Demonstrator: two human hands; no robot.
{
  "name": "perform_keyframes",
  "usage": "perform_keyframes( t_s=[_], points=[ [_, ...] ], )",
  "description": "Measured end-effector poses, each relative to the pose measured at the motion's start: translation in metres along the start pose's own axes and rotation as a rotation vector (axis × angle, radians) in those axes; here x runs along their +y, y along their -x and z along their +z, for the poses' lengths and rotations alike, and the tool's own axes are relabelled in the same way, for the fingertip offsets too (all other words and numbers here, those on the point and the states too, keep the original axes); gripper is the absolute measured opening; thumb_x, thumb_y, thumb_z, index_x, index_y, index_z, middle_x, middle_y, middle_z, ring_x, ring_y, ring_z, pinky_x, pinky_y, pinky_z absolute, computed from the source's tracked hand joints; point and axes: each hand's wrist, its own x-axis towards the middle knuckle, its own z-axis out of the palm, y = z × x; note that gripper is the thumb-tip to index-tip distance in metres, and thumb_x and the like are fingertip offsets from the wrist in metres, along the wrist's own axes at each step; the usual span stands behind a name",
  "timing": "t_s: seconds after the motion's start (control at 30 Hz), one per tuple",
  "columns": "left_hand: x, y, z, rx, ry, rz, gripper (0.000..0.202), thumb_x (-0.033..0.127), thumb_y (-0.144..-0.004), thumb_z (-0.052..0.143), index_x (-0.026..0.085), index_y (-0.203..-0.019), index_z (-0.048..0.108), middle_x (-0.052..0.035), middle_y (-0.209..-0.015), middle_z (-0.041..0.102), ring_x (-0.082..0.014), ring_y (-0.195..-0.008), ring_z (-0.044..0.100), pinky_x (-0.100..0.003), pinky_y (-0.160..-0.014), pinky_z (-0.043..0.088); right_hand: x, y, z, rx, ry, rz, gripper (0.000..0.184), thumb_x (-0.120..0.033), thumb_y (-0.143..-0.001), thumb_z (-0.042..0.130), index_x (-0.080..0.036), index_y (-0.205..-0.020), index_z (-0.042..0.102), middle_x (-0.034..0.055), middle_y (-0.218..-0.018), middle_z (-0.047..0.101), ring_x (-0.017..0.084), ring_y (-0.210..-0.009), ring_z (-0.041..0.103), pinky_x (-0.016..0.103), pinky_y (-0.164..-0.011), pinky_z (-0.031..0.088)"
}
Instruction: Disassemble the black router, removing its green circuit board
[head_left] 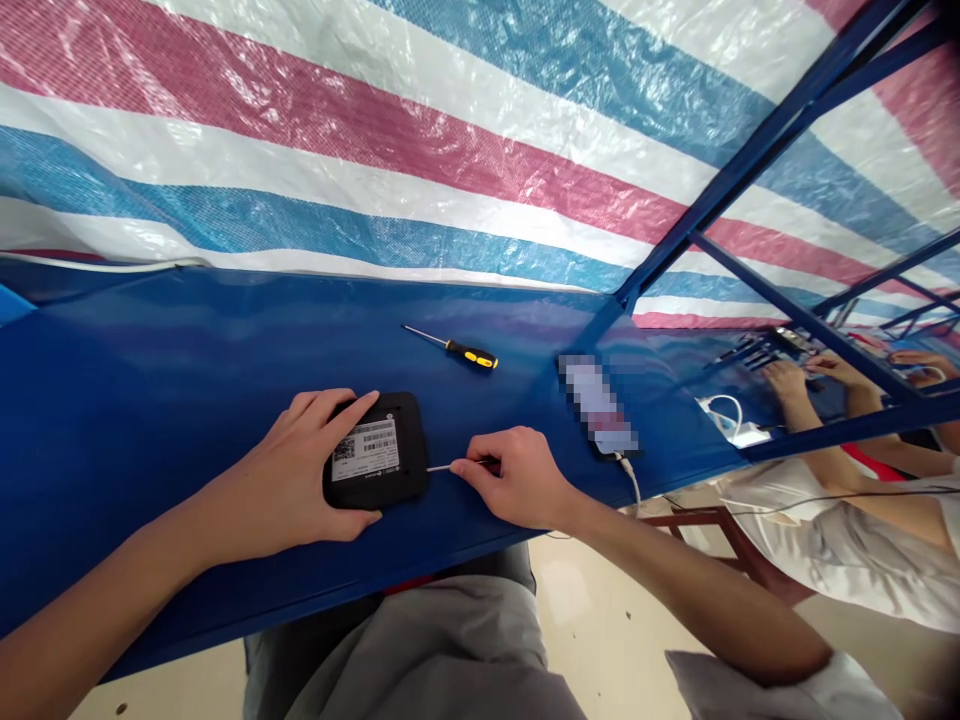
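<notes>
A black box-shaped device [411,440] with rounded corners lies on the blue table, its white label with a QR code facing up. My left hand [311,475] grips it from the left, fingers over the far edge and thumb along the near edge. In my closed right hand [517,475] is a screwdriver [439,469], its handle mostly hidden by the fingers. Its thin metal shaft points left and meets the device's right side; whether the tip is inside cannot be seen. Beyond the device lies another screwdriver [471,355], black and yellow.
On the right, a phone [600,405] with a blurred screen has a white cable [630,475] plugged in. A blue metal frame [750,160] rises beyond it, with co-workers' hands [787,380] at work past it. Striped plastic sheeting [375,130] hangs behind the blue table [187,350].
</notes>
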Motion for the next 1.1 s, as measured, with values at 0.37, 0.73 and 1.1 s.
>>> perform_keyframes(
  t_s=[0.37, 0.73, 1.1],
  points=[
    [0.0, 0.002, -0.002, -0.013, 0.007, 0.009, 0.121, 0.07, -0.077, 0.078, 0.032, -0.176, 0.019, -0.0148, -0.168, 0.041, -0.0464, -0.156, 0.038, -0.06, -0.118, 0.049, 0.015, 0.004, 0.018, 0.12, -0.235, -0.055, 0.043, -0.044, -0.095, 0.07, -0.02, -0.061, 0.062, -0.0025, -0.055, 0.057, 0.012, -0.056, 0.047, 0.029, -0.06, 0.03],
    [0.004, 0.002, -0.004, -0.03, 0.013, 0.008, 0.119, 0.067, -0.078, 0.078, 0.032, -0.176, 0.019, -0.0158, -0.168, 0.04, -0.0469, -0.156, 0.036, -0.063, -0.118, 0.049, 0.015, 0.005, 0.02, 0.122, -0.281, -0.058, 0.043, -0.045, -0.095, 0.07, -0.02, -0.061, 0.062, -0.0025, -0.055, 0.056, 0.011, -0.055, 0.046, 0.029, -0.059, 0.031],
    [0.013, 0.001, -0.006, -0.01, 0.063, -0.036, 0.119, 0.071, -0.076, 0.076, 0.03, -0.175, 0.025, -0.0151, -0.167, 0.042, -0.0469, -0.156, 0.037, -0.06, -0.119, 0.047, 0.016, 0.005, 0.021, 0.127, -0.316, -0.062, 0.043, -0.046, -0.094, 0.07, -0.02, -0.061, 0.061, -0.0033, -0.054, 0.053, 0.011, -0.055, 0.045, 0.028, -0.059, 0.03]
  ],
)
